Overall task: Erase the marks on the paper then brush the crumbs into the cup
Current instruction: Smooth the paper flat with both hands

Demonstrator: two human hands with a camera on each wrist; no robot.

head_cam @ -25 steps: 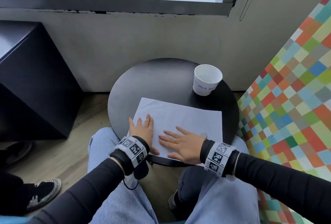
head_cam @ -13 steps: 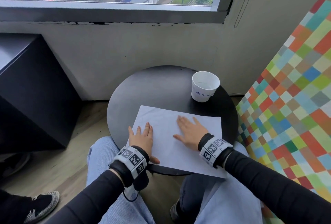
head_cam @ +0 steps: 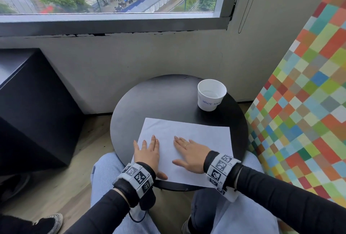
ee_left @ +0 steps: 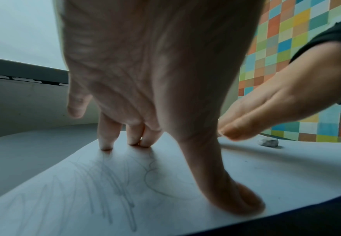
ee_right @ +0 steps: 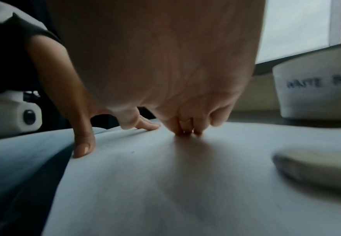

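The white sheet of paper (head_cam: pixel 189 140), thin and smooth, lies flat on the round black tabletop (head_cam: pixel 159 99), its near edge hanging a little over the rim above the person's pale denim knees. Faint grey pencil scribbles (ee_left: pixel 113 178) show on it under the left hand. The left hand (head_cam: pixel 148 151) rests palm down on the sheet's left edge, fingers straight, its grip released. The right hand (head_cam: pixel 191 152), a thin ring on one finger, lies flat on the middle of the sheet, fingers straight and together, also holding nothing. A small grey-white eraser (ee_left: pixel 268 142), rounded and smudged, sits on the paper just beyond the right hand. The white paper cup (head_cam: pixel 211 94), tapered, with blue handwriting on its wall, stands upright on the tabletop's far right, apart from the sheet.
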